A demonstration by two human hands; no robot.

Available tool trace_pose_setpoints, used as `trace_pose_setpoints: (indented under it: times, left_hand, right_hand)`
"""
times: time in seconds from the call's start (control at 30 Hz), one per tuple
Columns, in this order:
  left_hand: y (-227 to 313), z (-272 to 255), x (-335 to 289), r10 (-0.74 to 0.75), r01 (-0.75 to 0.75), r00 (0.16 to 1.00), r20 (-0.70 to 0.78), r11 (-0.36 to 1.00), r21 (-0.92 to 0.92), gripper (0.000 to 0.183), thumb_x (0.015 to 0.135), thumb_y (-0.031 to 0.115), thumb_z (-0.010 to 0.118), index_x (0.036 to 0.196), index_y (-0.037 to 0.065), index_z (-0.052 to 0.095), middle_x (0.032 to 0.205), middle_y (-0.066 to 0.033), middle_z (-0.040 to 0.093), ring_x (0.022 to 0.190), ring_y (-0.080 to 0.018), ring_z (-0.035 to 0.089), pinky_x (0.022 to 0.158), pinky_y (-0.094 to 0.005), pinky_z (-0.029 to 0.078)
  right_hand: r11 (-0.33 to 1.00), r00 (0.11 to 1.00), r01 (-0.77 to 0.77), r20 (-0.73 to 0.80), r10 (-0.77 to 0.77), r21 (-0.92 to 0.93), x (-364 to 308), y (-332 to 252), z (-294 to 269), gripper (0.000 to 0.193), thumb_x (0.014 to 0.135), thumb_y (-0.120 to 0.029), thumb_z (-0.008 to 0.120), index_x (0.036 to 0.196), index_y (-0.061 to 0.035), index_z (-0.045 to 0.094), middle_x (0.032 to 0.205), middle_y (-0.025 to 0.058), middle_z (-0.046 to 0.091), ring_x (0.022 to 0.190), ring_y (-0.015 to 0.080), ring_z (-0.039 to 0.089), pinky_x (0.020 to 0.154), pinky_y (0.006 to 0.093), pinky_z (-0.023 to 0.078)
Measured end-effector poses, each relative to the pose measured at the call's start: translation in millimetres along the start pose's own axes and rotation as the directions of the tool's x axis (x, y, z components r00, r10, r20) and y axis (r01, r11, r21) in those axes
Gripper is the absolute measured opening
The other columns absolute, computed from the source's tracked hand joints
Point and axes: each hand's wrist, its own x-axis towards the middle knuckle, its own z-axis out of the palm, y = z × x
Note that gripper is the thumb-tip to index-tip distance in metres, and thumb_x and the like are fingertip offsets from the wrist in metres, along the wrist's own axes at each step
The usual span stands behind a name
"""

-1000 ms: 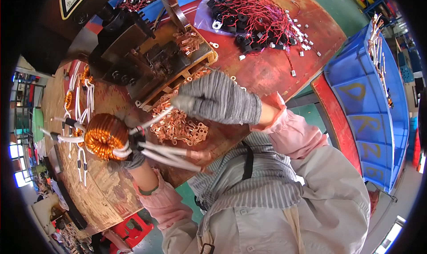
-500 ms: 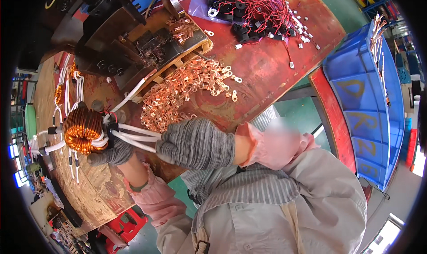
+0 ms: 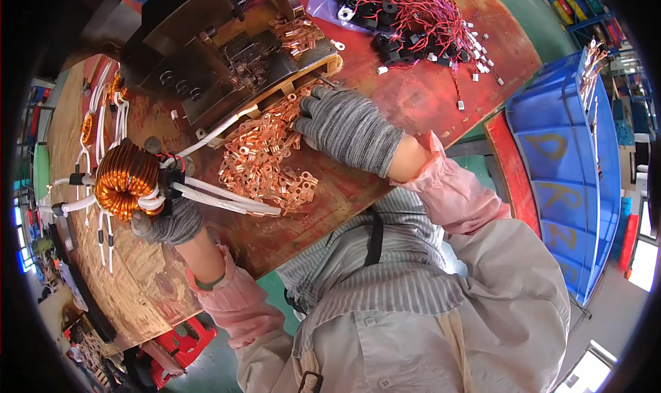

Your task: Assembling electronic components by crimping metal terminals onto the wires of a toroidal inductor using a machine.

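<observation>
In my gloved left hand [image 3: 172,224] is a copper-wound toroidal coil [image 3: 126,179], gripped from its near side. White sleeved leads [image 3: 224,199] run from the coil toward the right, their ends lying at the edge of a pile of copper ring terminals [image 3: 265,155]. Another white lead [image 3: 215,133] slants up from it toward the dark press. My right hand [image 3: 351,128], also in a grey knit glove, reaches onto the far right side of the terminal pile. Its fingers are bent down among the terminals; whether they pinch one is hidden.
A dark metal press [image 3: 200,62] on a wooden base stands at the far left of the red worktable [image 3: 482,69]. Red-wired black parts [image 3: 420,28] lie heaped at the back. Further coils [image 3: 88,128] are at the left. A blue bin [image 3: 558,166] stands at the right.
My right hand has let go of the white leads and moved up and right to the terminal pile. My left hand still holds the coil, nearly in place. The view has shifted slightly.
</observation>
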Motion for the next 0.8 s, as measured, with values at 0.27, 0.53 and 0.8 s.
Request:
trace_pose_setpoints:
  times: [0.27,0.53,0.8]
  left_hand:
    - [2.2,4.4,2.8,0.026,-0.026,0.997,-0.073,1.000,0.001,0.086,0.063,0.020,0.075,0.131,0.000,0.027,0.120,-0.0212,0.042,0.104,-0.0252,0.048,0.082,-0.0440,0.043]
    - [2.2,-2.7,3.1,0.009,-0.007,0.994,-0.106,1.000,0.019,0.086,0.062,0.024,0.075,0.131,0.001,0.028,0.119,-0.0211,0.041,0.103,-0.0245,0.048,0.081,-0.0410,0.043]
    - [-2.2,4.3,0.9,0.047,-0.036,0.985,-0.164,0.997,0.071,0.086,0.062,0.027,0.074,0.131,0.002,0.029,0.120,-0.0222,0.041,0.103,-0.0259,0.049,0.081,-0.0430,0.044]
  right_hand:
    - [0.944,0.986,-0.084,-0.113,0.126,0.319,0.1,5.4,-8.9,0.017,0.081,-0.019,0.051,0.092,-0.0081,0.058,0.087,0.0122,0.058,0.083,0.0298,0.056,0.072,0.0393,0.047]
    - [0.831,0.953,-0.176,-0.119,0.278,0.527,-4.0,10.3,-11.3,0.015,0.084,-0.022,0.052,0.090,-0.0084,0.053,0.079,0.0118,0.059,0.072,0.0323,0.059,0.062,0.0400,0.048]
    - [0.703,0.936,-0.097,-0.176,0.305,0.705,-8.6,17.5,-3.4,0.014,0.082,-0.017,0.057,0.090,-0.0067,0.055,0.082,0.0121,0.059,0.073,0.0306,0.059,0.064,0.0380,0.048]
